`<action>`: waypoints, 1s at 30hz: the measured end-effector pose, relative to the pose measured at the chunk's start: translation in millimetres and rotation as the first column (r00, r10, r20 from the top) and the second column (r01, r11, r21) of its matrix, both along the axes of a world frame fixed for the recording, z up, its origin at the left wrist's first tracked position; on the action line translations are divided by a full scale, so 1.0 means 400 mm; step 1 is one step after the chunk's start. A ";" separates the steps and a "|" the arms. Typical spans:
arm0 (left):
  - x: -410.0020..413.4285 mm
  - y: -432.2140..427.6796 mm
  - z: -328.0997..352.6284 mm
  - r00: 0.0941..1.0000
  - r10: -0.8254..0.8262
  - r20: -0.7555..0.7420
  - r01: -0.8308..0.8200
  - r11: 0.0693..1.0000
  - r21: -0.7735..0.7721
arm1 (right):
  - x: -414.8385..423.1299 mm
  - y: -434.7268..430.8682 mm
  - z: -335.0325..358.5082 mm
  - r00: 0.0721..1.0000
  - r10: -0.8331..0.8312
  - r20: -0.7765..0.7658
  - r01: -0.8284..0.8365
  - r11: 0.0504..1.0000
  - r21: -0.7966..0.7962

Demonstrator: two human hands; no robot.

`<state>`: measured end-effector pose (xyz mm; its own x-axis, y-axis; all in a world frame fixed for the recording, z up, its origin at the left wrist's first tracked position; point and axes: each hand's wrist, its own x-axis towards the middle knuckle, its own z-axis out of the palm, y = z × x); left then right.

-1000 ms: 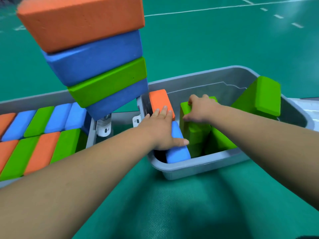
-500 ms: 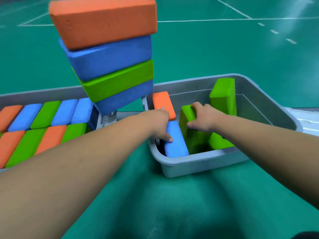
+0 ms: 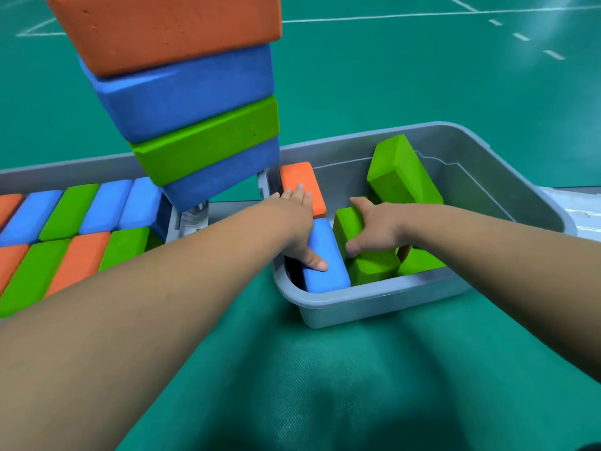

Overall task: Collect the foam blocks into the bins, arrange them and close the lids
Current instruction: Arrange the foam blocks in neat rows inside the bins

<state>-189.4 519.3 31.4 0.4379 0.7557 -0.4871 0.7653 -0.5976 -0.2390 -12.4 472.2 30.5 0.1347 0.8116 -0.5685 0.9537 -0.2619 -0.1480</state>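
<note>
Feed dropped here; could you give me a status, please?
Left hand flat on orange block, blue block. Right hand grips green block in bin. Tilted green block behind.

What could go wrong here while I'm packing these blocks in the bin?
The stack of four blocks leans close to your left hand; a nudge might topple it. The tilted green block stands loose in the bin; it may drop onto your right hand or block the lid.

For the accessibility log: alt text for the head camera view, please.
Two bare hands work in a grey bin: the left hand lies flat across an orange block and a blue block, the right hand grips a green block. A second green block leans behind; a four-block stack and a packed bin stand to the left.
</note>
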 end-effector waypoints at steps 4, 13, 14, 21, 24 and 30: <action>0.019 0.024 0.005 1.000 0.010 -0.025 -0.011 0.999 -0.035 | 0.002 -0.001 -0.003 0.999 0.012 -0.041 -0.014 0.999 -0.048; 0.043 0.001 0.032 0.987 0.096 -0.131 -0.101 0.995 -0.026 | 0.021 -0.026 0.016 0.976 -0.046 -0.211 0.035 0.998 -0.057; 0.042 -0.004 0.035 0.987 0.107 -0.124 -0.111 0.994 -0.022 | 0.023 -0.028 0.015 0.977 -0.046 -0.209 0.037 0.998 -0.045; 0.033 -0.053 0.042 1.000 0.010 -0.026 -0.010 0.999 -0.030 | 0.045 -0.021 0.007 0.958 -0.087 -0.275 0.083 0.996 -0.027; 0.017 -0.048 0.043 1.000 -0.003 -0.016 0.002 0.998 -0.060 | 0.048 -0.019 -0.003 0.945 -0.093 -0.314 0.097 0.995 -0.004; 0.044 -0.045 0.058 0.988 0.030 -0.153 -0.042 0.997 -0.072 | 0.046 -0.030 0.010 0.971 -0.030 -0.237 0.041 0.998 0.044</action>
